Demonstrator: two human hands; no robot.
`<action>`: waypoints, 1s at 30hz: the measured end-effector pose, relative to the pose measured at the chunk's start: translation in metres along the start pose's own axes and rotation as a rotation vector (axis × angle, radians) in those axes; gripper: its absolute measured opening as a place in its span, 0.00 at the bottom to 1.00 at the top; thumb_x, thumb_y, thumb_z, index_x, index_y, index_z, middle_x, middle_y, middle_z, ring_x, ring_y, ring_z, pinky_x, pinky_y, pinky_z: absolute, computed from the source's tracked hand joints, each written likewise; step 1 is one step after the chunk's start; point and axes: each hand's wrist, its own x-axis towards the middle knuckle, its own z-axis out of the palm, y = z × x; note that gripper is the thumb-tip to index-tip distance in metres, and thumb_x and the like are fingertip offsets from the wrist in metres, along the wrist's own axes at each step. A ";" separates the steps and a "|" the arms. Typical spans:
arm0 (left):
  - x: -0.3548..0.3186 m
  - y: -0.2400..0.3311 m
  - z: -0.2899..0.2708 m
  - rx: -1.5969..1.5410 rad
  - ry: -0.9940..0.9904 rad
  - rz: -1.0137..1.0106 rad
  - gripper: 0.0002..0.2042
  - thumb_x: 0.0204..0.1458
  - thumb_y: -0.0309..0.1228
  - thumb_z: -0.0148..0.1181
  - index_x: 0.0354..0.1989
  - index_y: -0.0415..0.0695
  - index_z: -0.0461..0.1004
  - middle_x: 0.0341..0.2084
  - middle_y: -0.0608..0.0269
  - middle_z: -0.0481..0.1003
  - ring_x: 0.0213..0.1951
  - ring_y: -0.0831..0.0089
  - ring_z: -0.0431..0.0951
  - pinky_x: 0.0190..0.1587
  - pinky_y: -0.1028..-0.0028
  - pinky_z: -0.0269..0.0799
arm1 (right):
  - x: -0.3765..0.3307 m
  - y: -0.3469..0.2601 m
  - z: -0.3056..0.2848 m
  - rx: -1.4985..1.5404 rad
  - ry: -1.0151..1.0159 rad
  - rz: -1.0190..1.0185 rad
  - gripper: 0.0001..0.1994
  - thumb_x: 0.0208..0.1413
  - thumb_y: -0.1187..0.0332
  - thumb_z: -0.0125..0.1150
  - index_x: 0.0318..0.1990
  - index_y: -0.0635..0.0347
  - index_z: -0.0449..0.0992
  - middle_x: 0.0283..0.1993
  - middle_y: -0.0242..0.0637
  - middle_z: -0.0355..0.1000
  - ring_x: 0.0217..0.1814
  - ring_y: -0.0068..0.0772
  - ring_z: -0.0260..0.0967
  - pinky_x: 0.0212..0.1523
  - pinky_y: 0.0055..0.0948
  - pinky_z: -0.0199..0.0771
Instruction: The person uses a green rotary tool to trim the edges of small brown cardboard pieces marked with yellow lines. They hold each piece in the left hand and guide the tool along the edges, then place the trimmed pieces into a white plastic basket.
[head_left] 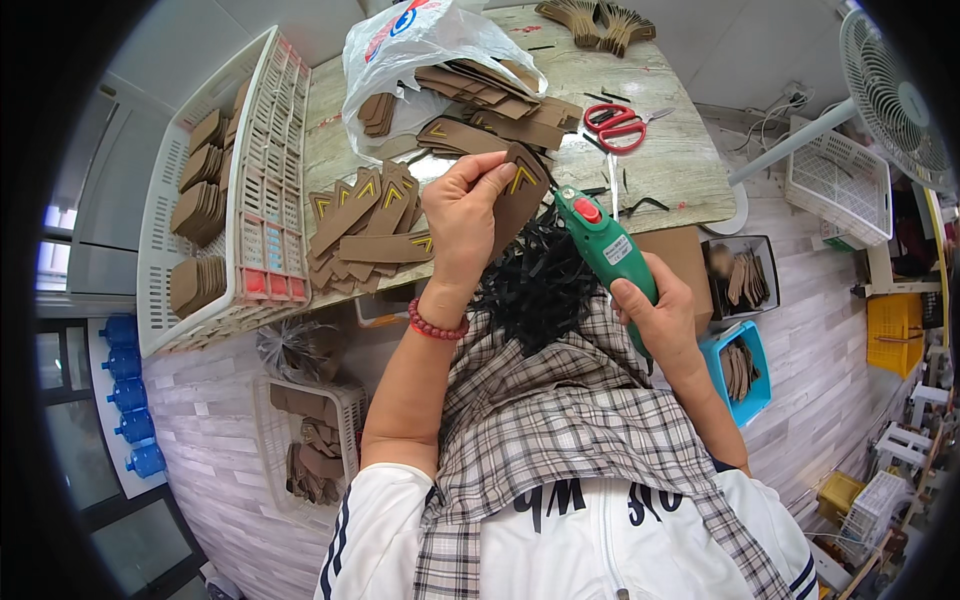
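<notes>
Pinched in my left hand (pixel 468 205) is a brown fabric tab (pixel 520 190) with a yellow chevron near its rounded end. My right hand (pixel 655 310) grips a green handheld electric cutter (pixel 610 240) with a red switch. The cutter's tip is close to the tab's right edge; whether they touch I cannot tell. Below the tab, a heap of thin black strips (pixel 535 285) lies on my checked apron (pixel 560 420). To the left on the table, more chevron tabs (pixel 370 215) are spread in a loose pile.
Red-handled scissors (pixel 618 130) lie on the worn table (pixel 670 185). Behind the tabs, a white plastic bag (pixel 375 75) spills brown pieces. A white crate (pixel 270 200) with stacked pieces stands left. A blue bin (pixel 760 385) sits on the right, below a standing fan (pixel 890 100).
</notes>
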 end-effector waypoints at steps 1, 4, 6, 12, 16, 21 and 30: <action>0.000 -0.001 0.000 0.042 -0.010 0.006 0.07 0.52 0.20 0.60 0.39 0.33 0.78 0.31 0.63 0.79 0.32 0.82 0.75 0.38 0.83 0.71 | 0.000 0.000 0.000 0.004 0.001 0.000 0.22 0.54 0.58 0.66 0.48 0.67 0.73 0.24 0.25 0.67 0.24 0.12 0.59 0.24 0.17 0.61; -0.001 0.003 0.003 0.066 -0.021 0.001 0.06 0.51 0.20 0.61 0.37 0.33 0.80 0.28 0.67 0.78 0.30 0.84 0.73 0.35 0.83 0.68 | 0.000 0.000 0.000 0.017 0.001 0.002 0.22 0.54 0.58 0.66 0.48 0.67 0.73 0.24 0.25 0.68 0.24 0.12 0.60 0.24 0.16 0.61; -0.001 0.001 0.001 0.092 -0.054 0.002 0.07 0.50 0.20 0.61 0.37 0.33 0.79 0.28 0.67 0.78 0.31 0.84 0.73 0.35 0.83 0.68 | 0.000 -0.002 -0.001 0.025 -0.001 0.006 0.22 0.54 0.58 0.66 0.48 0.67 0.73 0.24 0.25 0.68 0.24 0.12 0.60 0.24 0.16 0.61; -0.003 0.004 0.003 0.171 -0.146 0.015 0.07 0.50 0.21 0.61 0.36 0.33 0.79 0.28 0.65 0.77 0.30 0.82 0.73 0.35 0.81 0.68 | 0.001 -0.002 -0.003 0.018 0.006 0.001 0.21 0.54 0.59 0.66 0.47 0.67 0.73 0.24 0.26 0.68 0.23 0.12 0.60 0.23 0.16 0.61; -0.002 0.006 0.001 0.192 -0.204 0.018 0.06 0.50 0.21 0.61 0.35 0.33 0.79 0.27 0.65 0.77 0.31 0.82 0.73 0.36 0.81 0.68 | 0.001 -0.004 -0.004 0.022 0.002 -0.009 0.20 0.55 0.59 0.65 0.48 0.67 0.73 0.23 0.25 0.67 0.23 0.12 0.60 0.23 0.16 0.61; 0.003 0.009 -0.004 0.261 -0.292 0.042 0.06 0.49 0.21 0.61 0.35 0.34 0.79 0.25 0.64 0.76 0.29 0.81 0.73 0.34 0.80 0.67 | 0.000 -0.003 -0.006 0.032 -0.001 -0.011 0.20 0.55 0.60 0.65 0.48 0.66 0.73 0.23 0.25 0.67 0.23 0.12 0.60 0.23 0.16 0.60; 0.006 0.016 -0.017 0.374 -0.367 0.001 0.06 0.49 0.21 0.60 0.35 0.34 0.80 0.27 0.66 0.77 0.31 0.82 0.73 0.36 0.82 0.67 | 0.002 -0.001 -0.005 0.002 -0.023 -0.014 0.20 0.54 0.60 0.66 0.48 0.66 0.73 0.24 0.25 0.68 0.23 0.12 0.60 0.24 0.16 0.61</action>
